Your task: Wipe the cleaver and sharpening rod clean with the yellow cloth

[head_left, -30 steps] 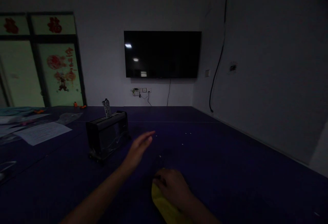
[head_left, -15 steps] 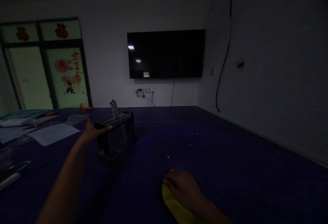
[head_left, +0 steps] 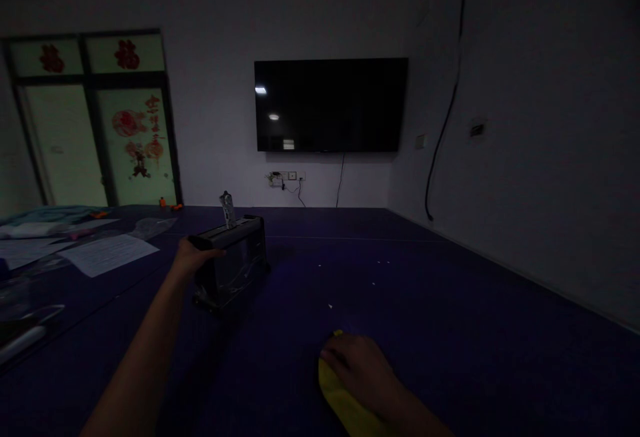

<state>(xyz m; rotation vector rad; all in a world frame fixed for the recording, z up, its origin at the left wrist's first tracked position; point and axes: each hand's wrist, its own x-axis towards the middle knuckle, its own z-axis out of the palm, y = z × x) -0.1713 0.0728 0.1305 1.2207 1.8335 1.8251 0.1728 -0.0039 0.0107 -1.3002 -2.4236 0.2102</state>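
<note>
My left hand (head_left: 197,257) grips the near left end of a dark, box-shaped appliance (head_left: 237,270). Its thumb lies along the front face, and the other fingers are hidden behind the end. A silvery upright piece (head_left: 228,210) stands on top of the appliance; I cannot make out what it is. My right hand (head_left: 360,365) is closed on a yellow cloth (head_left: 340,397), which is pressed to the dark blue tabletop (head_left: 295,330). Small white scraps (head_left: 330,306) lie on the surface just beyond the cloth.
Printed sheets (head_left: 107,255) and clear plastic wrap (head_left: 153,226) lie at the left, with a long white object (head_left: 23,344) nearer me. Small orange items (head_left: 176,207) sit at the far edge. A black cable (head_left: 443,130) hangs down the right wall, and a television (head_left: 333,105) hangs beyond.
My left hand has gone from spread fingers at the appliance's end to a grip around it. My right hand stays on the cloth. The view has shifted slightly.
</note>
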